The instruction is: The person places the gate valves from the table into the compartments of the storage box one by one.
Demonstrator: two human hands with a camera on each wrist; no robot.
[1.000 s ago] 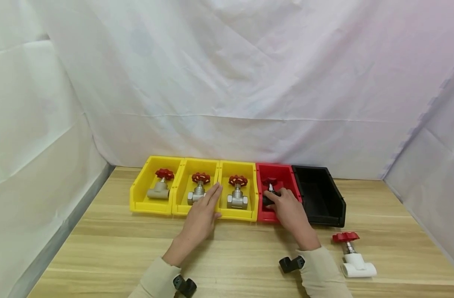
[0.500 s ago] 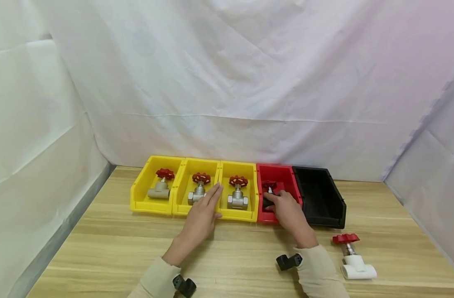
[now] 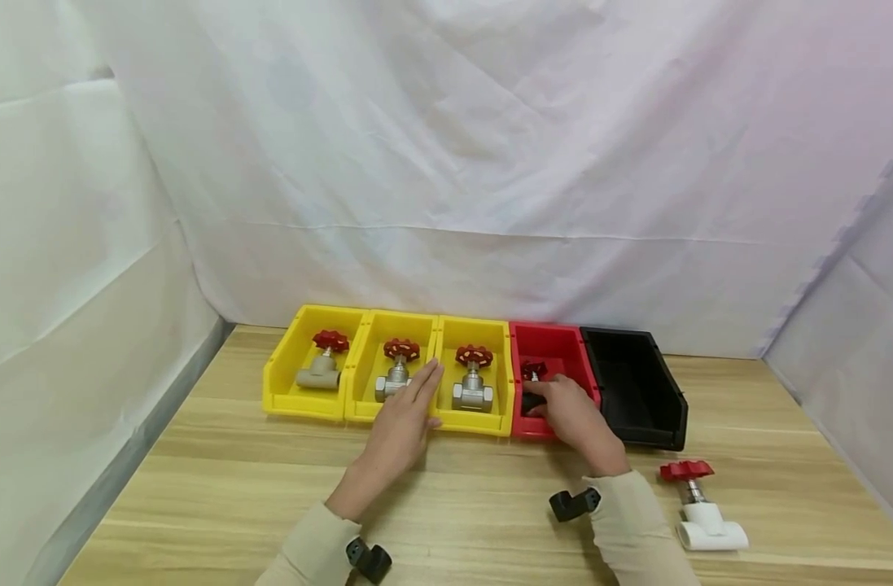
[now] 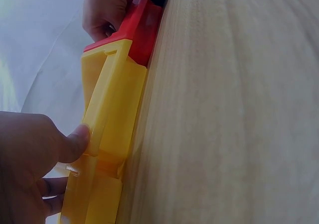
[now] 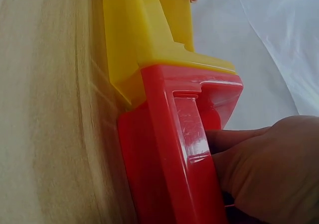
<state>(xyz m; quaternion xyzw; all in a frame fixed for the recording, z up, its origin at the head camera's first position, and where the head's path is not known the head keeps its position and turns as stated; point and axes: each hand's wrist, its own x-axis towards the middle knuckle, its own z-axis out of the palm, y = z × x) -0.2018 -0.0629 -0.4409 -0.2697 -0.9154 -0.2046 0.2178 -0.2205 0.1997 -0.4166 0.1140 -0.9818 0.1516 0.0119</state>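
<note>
My right hand (image 3: 578, 419) reaches into the red bin (image 3: 563, 345) and grips a valve (image 3: 533, 402) with a black body and a red handwheel. Its fingers cover much of that body; in the right wrist view (image 5: 269, 167) the bin's front wall hides the fingertips. My left hand (image 3: 398, 431) lies with fingers extended along the divider between the middle and right yellow bins, its thumb (image 4: 78, 140) at the front rim. On either side of those fingers stand metal valves with red handwheels, one (image 3: 396, 381) partly covered by the hand, the other (image 3: 472, 395) in full view.
A beige valve (image 3: 319, 373) sits in the leftmost yellow bin (image 3: 279, 401). Right of the red bin stands a black bin (image 3: 625, 382). A white valve (image 3: 710, 525) with a red handwheel lies on the wooden table (image 3: 219, 505), front right. White sheeting hangs behind the bins.
The black valve has sunk lower in the red bin with my right hand around it. My left hand stays on the yellow divider. The head view has shifted slightly.
</note>
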